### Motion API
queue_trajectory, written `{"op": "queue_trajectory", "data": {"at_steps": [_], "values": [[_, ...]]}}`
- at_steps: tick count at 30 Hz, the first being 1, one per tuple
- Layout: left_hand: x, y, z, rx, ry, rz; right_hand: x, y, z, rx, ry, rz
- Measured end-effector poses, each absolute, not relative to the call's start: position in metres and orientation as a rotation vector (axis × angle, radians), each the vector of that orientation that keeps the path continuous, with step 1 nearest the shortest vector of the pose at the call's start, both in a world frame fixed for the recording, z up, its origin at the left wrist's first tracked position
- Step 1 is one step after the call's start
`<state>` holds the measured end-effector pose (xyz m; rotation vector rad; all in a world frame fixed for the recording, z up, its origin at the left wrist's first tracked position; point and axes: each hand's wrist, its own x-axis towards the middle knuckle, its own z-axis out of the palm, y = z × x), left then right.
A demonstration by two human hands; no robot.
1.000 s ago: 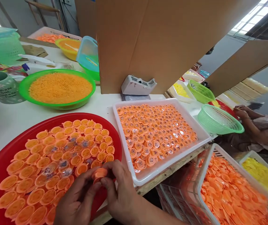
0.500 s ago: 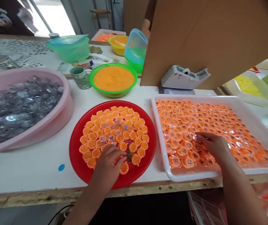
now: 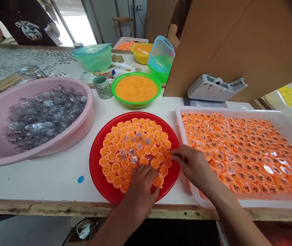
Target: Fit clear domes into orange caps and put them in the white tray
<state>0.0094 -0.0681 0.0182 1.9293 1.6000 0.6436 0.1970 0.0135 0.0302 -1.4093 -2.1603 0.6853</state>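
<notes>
Small orange round cups [image 3: 115, 166] with orange filling cover the red plate [image 3: 96, 174]. Some clear pieces with dark print [image 3: 134, 159] lie on top of them. My left hand [image 3: 144, 181] is over the plate's near part, fingers curled down among the cups; its fingertips and anything they hold are hidden. At the plate's right rim is my right hand [image 3: 192, 163], its thumb and fingers pinched beside the outermost cups; what lies between the fingertips is too small to make out. To the right, a white tray [image 3: 184, 135] holds many orange pieces with clear printed tops [image 3: 240, 147].
A pink tub [image 3: 84, 126] of clear domed pieces stands left, near a blue disc [image 3: 81, 179]. Behind are a mug [image 3: 102, 87], a green bowl of orange granules [image 3: 135, 89], a tape dispenser [image 3: 215, 88] and a cardboard panel [image 3: 225, 41]. Another person's torso [image 3: 25, 27] shows far left.
My right hand has moved left from the white tray to the red plate's right rim. My left hand stays over the plate's near part. The view has shifted, showing more on the left.
</notes>
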Motion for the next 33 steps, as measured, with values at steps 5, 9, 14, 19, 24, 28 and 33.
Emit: {"op": "queue_trajectory", "data": {"at_steps": [5, 9, 14, 19, 24, 28, 33], "values": [[-0.006, -0.071, 0.021, 1.434, 1.552, 0.811, 0.135, 0.056, 0.024, -1.299, -2.383, 0.659], [-0.019, -0.070, 0.019, 1.191, 1.532, 0.879, 0.115, 0.069, 0.011, -1.305, -2.429, 0.662], [-0.030, -0.068, 0.022, 1.026, 1.535, 0.907, 0.125, 0.071, 0.002, -1.341, -2.353, 0.722], [-0.028, -0.065, 0.024, 0.853, 1.432, 1.005, 0.147, 0.053, 0.019, -1.395, -2.205, 0.836], [-0.018, -0.065, 0.014, 0.858, 1.381, 1.036, 0.165, 0.009, 0.040, -1.340, -1.536, 1.554], [-0.010, -0.064, 0.018, 0.922, 1.398, 0.962, 0.171, -0.017, 0.037, -1.200, -1.184, 1.817], [-0.003, -0.060, 0.032, 1.005, 1.407, 0.875, 0.176, -0.027, 0.029, -1.122, -1.037, 1.859]]}}
